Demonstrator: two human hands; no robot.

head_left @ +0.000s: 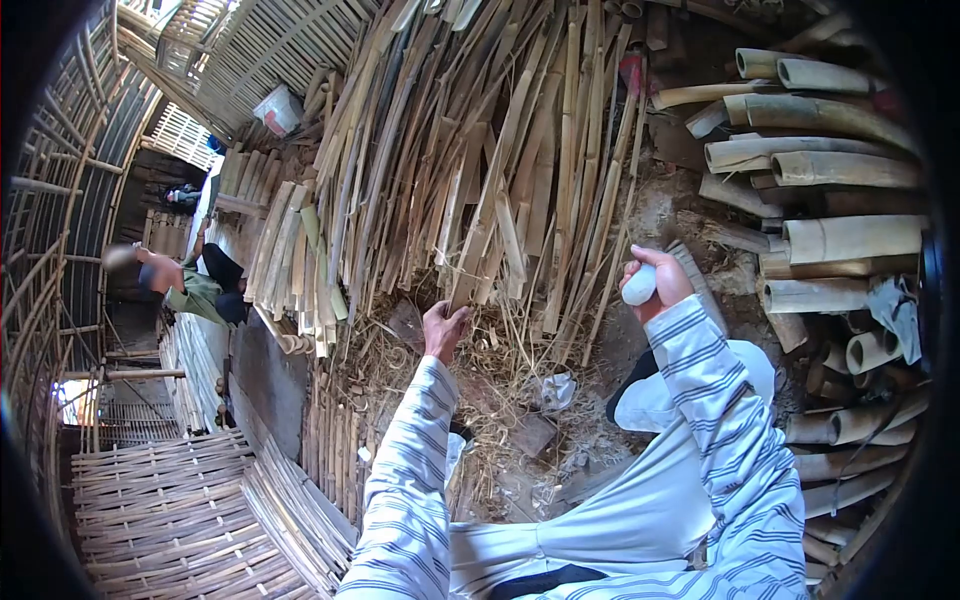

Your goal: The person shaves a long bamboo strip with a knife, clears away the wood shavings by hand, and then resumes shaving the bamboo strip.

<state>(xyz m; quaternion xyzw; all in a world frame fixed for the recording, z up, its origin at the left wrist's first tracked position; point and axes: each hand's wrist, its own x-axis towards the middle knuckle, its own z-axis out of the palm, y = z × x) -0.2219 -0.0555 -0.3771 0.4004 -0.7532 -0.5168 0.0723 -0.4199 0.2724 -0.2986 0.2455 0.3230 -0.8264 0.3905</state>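
My left hand (446, 329) is closed around the near end of a flat bamboo strip (478, 240), which points away from me over a large pile of split bamboo strips (400, 150). To the right, my right hand (655, 281) is wrapped round a rounded whitish object (639, 286), whose exact kind I cannot make out. Thin shavings (500, 370) cover the ground just below the strips, between my two hands.
Thick bamboo pieces (850, 240) are stacked along the right. A person (195, 290) sits at the left, beside a bundle of split bamboo (285, 255). A woven bamboo panel (150, 510) lies at the lower left. A white bucket (279, 110) stands farther back.
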